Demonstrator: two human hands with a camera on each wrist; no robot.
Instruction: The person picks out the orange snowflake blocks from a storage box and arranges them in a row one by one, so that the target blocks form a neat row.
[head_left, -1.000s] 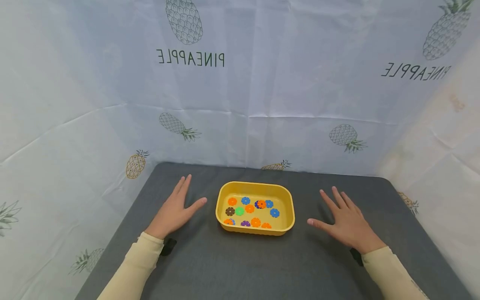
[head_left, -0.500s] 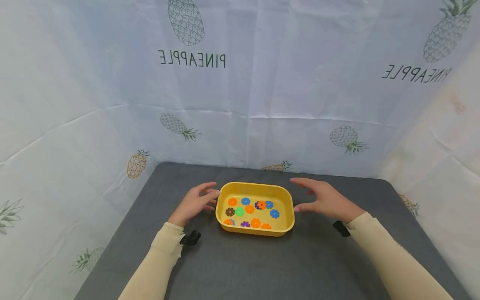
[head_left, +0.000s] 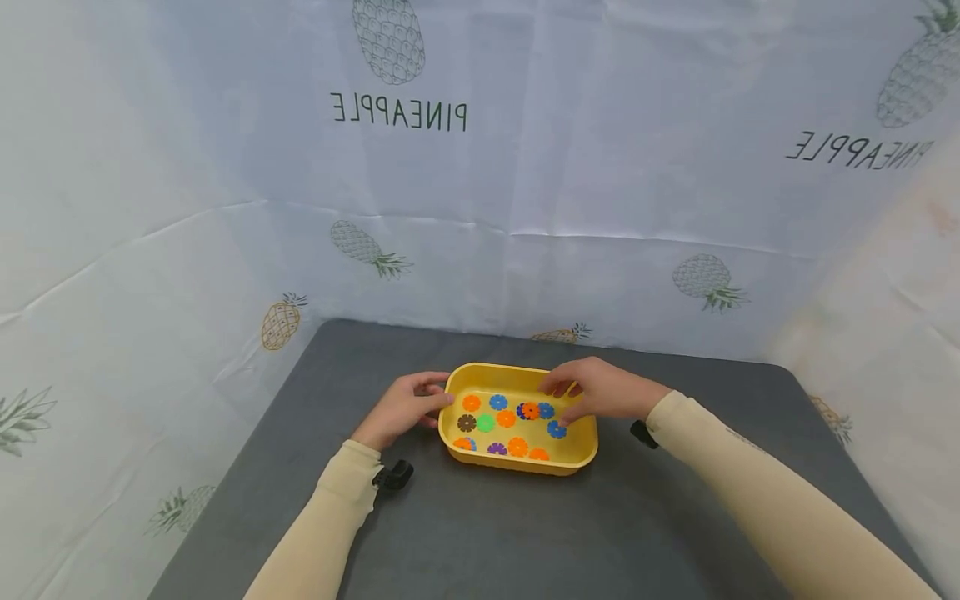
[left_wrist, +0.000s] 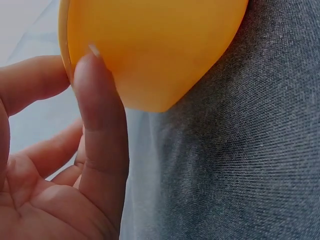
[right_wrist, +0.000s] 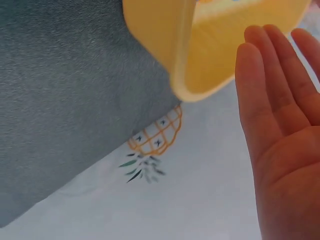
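Head view: tray (head_left: 498, 380) lies lengthwise, near and roughly parallel to the worktop (head_left: 480, 533)'s far edge; left hand (head_left: 401, 411) pinches its left end, right hand (head_left: 606, 390), loose, grasping nothing visible, hovers over its right, nearest a blue disc (head_left: 557, 429).

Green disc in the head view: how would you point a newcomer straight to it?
On the dark grey table sits a yellow tray, its left end pinched by the left hand. Inside, toward that end, the green disc lies between a brown disc and an orange disc. It is the only green one.
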